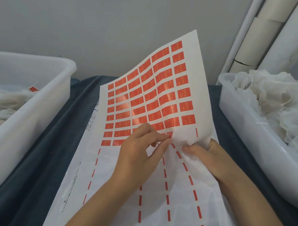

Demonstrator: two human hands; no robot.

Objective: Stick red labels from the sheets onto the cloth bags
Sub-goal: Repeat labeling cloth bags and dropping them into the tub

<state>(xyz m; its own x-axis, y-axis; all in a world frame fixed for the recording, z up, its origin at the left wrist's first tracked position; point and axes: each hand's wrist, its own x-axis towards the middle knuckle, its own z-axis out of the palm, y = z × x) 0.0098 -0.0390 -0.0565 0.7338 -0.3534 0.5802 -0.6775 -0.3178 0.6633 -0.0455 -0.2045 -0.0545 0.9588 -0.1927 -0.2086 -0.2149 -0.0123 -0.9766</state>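
Blue cloth (40,168); label sheet (148,98) pinched between hands (174,152)

Soft even light, slight glare

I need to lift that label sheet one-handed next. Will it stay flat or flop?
Probably flops: the label sheet already waves and bends where the right hand lifts it. It looks thin and light. Its glossy face may be slippery, so pinch an edge.

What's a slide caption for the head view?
Left hand peels a red label while right hand bends the sheet.
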